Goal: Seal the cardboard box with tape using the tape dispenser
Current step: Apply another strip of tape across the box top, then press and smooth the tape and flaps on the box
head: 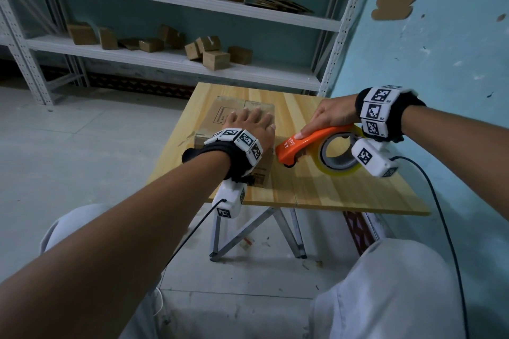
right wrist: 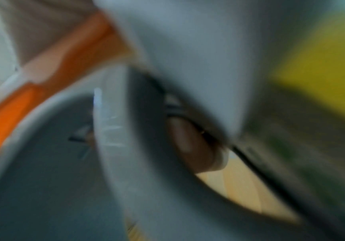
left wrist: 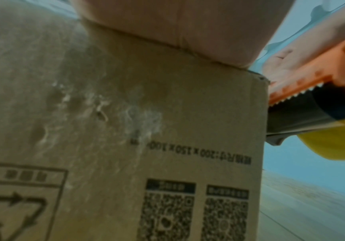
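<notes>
A brown cardboard box (head: 234,111) (left wrist: 167,130) lies on the left part of a small wooden table (head: 330,187). My left hand (head: 252,125) lies flat on the box top with straight fingers, pressing it down. My right hand (head: 329,115) grips the orange tape dispenser (head: 303,146) (left wrist: 312,73) with its yellowish tape roll (head: 340,158), the index finger stretched along the top. The dispenser's toothed front sits just right of the box's near right corner, a little above the table. The right wrist view is blurred and shows only the orange body (right wrist: 6,110) and the roll.
A white metal shelf rack (head: 165,63) with several small cardboard boxes and flat cardboard stands behind the table. A blue wall (head: 440,49) runs close along the right side. Black cables hang from both wrist cameras. My knees are below the table's front edge.
</notes>
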Demonstrator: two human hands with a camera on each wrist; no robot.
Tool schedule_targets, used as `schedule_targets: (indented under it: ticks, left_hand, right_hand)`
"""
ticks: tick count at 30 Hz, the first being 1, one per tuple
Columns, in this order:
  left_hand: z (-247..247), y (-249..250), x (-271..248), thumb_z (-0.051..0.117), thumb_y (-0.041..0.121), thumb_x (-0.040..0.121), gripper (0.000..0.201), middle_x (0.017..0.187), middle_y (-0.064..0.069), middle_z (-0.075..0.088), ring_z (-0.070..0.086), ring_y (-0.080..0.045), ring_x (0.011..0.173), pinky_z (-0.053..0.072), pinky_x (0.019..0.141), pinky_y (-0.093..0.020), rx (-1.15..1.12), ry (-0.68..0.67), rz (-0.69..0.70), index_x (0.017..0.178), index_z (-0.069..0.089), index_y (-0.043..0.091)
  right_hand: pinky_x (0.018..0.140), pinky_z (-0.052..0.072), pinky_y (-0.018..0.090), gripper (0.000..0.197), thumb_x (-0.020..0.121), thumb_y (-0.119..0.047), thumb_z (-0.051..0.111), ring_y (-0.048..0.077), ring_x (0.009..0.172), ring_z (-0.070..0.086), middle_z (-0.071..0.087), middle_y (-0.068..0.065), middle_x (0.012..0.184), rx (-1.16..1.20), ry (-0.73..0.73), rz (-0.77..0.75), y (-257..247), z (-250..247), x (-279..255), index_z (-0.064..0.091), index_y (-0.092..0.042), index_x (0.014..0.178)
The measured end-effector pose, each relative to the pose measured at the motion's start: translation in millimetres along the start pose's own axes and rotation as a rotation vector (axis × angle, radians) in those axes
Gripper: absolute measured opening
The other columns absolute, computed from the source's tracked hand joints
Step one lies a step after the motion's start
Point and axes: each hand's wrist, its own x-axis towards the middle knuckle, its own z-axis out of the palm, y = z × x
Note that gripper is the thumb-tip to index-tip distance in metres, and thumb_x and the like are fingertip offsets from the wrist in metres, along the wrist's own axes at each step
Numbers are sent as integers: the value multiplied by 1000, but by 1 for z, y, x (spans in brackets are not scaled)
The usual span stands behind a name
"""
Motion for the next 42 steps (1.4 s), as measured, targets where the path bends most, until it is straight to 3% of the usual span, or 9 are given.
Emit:
schedule_targets:
  ticks: [5,12,22,26,28,30,34,38,42]
  left_hand:
    - [2,0,0,15,37,100,49,160,-2,7,6,-27,147,8,117,-50,20,-1,10,148,17,26]
    - [0,1,0,13,39,100,50,160,-1,6,4,-25,147,6,118,-50,-3,1,-13,149,15,27]
    - [-1,1,-1,16,37,99,46,159,-3,11,10,-27,146,12,116,-52,21,17,26,144,22,25]
    - [0,-2,-2,15,36,100,47,159,-2,9,8,-25,146,9,118,-50,-5,17,18,145,22,25]
    - [-1,-1,-3,14,36,100,48,160,-1,8,6,-25,147,6,118,-49,-8,16,30,146,20,25]
    - [-5,-2,0,15,37,101,49,160,-2,6,5,-25,147,6,118,-49,4,33,28,148,18,25]
    - [-4,-3,3,15,37,101,49,160,-1,6,4,-24,147,6,118,-50,-14,-2,22,148,19,25]
    - [0,-5,8,15,38,100,49,160,1,6,4,-23,147,6,118,-50,-24,-13,19,148,19,28]
    - [0,-3,9,15,37,100,48,160,1,6,5,-24,147,5,118,-49,-31,-16,18,147,20,27]
  right_hand:
    - [54,42,24,80,48,-72,78,15,52,50,62,4,68,1,-18,30,-3,-4,-1,76,-5,90]
    - [47,39,20,48,60,-64,75,11,43,47,59,-2,57,-27,-4,27,-15,-5,-5,73,-16,69]
    - [53,40,24,62,66,-63,77,13,50,49,63,2,66,-86,48,27,-25,-8,-10,77,-6,90]
    - [55,37,26,43,72,-62,74,14,49,41,52,-5,55,-328,29,78,-12,6,-5,70,-20,66]
    - [59,40,27,42,73,-61,74,15,52,45,54,-5,54,-296,62,84,7,14,-4,70,-20,65]
    - [63,44,26,41,77,-60,72,12,56,54,62,-7,59,-204,189,56,19,5,-5,73,-19,70]
    - [76,43,29,46,89,-66,52,17,84,60,69,-3,93,-389,330,150,39,-13,-15,72,-27,102]
    - [89,42,32,39,102,-43,41,25,104,55,60,10,127,-245,365,242,66,-11,-11,58,-21,129]
    - [94,44,34,40,100,-25,45,31,114,56,56,16,132,-138,331,286,80,15,-1,44,-11,137]
